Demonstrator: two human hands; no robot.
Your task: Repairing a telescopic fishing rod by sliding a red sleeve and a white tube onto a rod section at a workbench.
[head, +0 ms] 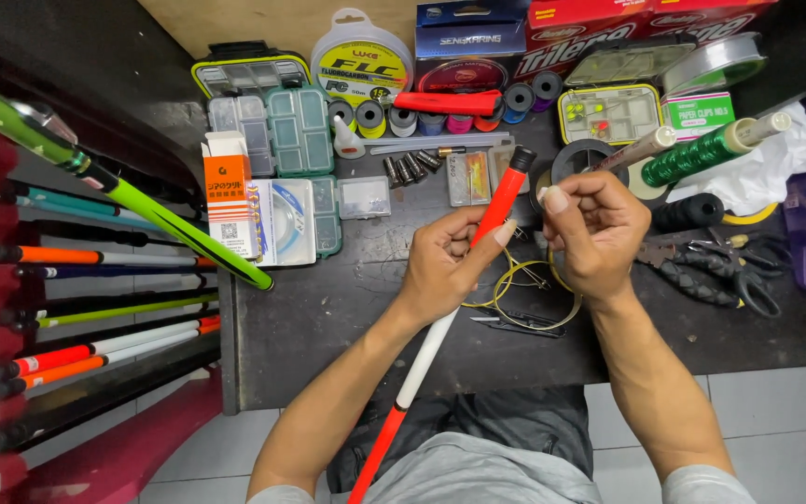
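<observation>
My left hand [445, 261] grips a thin red and white rod [431, 345] with a black tip, held at a slant over the dark table [328, 317]. Just right of the rod's upper end, my right hand [590, 233] has its fingers pinched together; whether something thin, such as fishing line, sits between them I cannot tell. Under both hands lies a coil of yellowish wire [524, 285].
Small compartment boxes [286, 131], line spools [361, 56], thread bobbins [440, 117] and an orange and white carton [230, 191] fill the table's back. Scissors and pliers [711, 266] lie at right, beside a green-wrapped rod [701, 154]. A red rack of rods [95, 317] stands left.
</observation>
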